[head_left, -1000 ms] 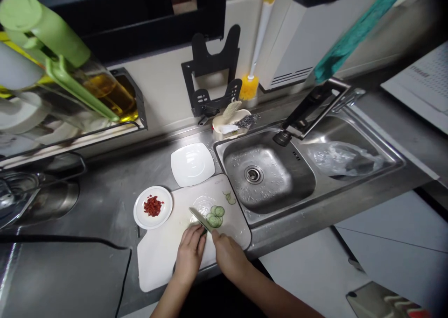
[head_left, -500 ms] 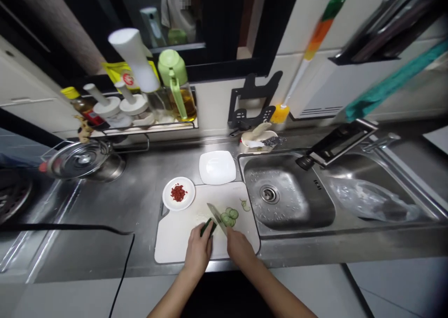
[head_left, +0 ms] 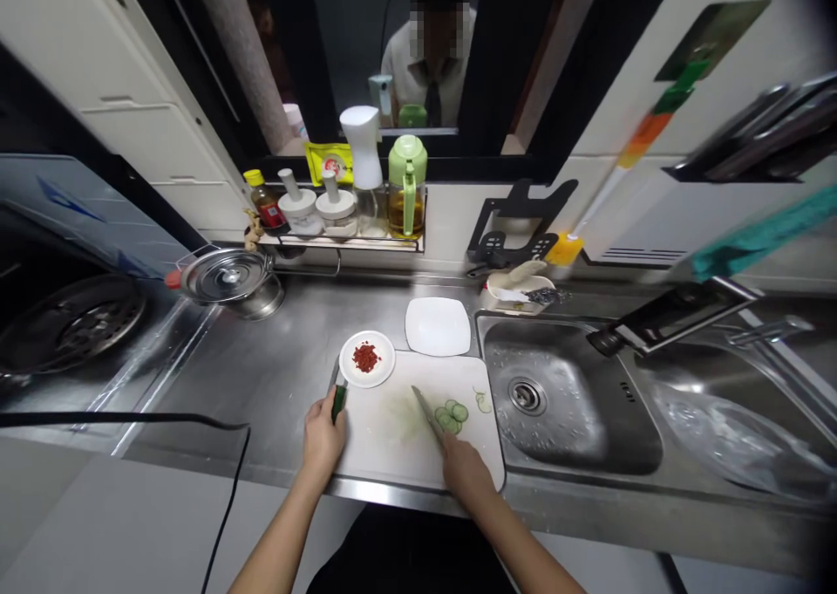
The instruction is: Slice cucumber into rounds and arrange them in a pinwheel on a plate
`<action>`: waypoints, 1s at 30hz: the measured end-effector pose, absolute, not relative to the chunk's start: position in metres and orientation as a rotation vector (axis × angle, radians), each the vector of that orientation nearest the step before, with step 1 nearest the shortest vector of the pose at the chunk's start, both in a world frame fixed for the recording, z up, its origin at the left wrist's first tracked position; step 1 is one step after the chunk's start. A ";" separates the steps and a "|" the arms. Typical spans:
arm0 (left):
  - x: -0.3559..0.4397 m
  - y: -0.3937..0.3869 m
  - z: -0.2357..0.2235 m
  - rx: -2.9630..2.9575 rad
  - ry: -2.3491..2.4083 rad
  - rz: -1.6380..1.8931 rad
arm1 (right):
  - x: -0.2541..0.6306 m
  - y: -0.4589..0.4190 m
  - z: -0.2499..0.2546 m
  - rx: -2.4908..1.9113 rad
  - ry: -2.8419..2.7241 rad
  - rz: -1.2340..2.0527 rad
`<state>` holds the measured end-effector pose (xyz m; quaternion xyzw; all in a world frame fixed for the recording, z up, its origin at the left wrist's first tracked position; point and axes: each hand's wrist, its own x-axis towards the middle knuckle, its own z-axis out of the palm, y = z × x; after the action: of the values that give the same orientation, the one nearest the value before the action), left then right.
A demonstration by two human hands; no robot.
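Observation:
A white cutting board lies on the steel counter in front of me. My right hand grips a knife whose blade points up-left beside a small pile of cucumber slices. My left hand is closed on a dark green cucumber end piece at the board's left edge, near a round white dish of chopped red chili.
A square white plate sits behind the board. The sink and faucet are to the right. A lidded pot and a condiment rack stand at the back left. A black cable crosses the counter.
My left hand has moved left from beside the knife to the board's left edge, carrying the cucumber end. The camera has tilted up, showing more of the counter and wall.

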<state>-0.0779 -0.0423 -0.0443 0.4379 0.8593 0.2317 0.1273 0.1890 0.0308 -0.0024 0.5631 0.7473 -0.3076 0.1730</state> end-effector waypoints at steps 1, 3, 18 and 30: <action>-0.079 -0.040 -0.046 1.265 2.504 0.656 | 0.188 0.030 -0.001 1.605 2.123 -0.863; -0.081 -0.038 -0.048 1.248 2.509 0.622 | 0.188 0.029 -0.001 1.615 2.132 -0.844; -0.081 -0.040 -0.047 1.139 2.531 0.469 | 0.207 0.010 0.013 1.522 2.407 -0.586; 0.005 -0.017 -0.024 1.634 2.047 0.661 | 0.244 0.016 0.005 1.339 2.626 -0.234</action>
<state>0.0048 -0.0167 -0.0238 0.5903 0.7395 0.2388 0.2183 0.2445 0.0163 0.0048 0.4510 0.8842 -0.0788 0.0923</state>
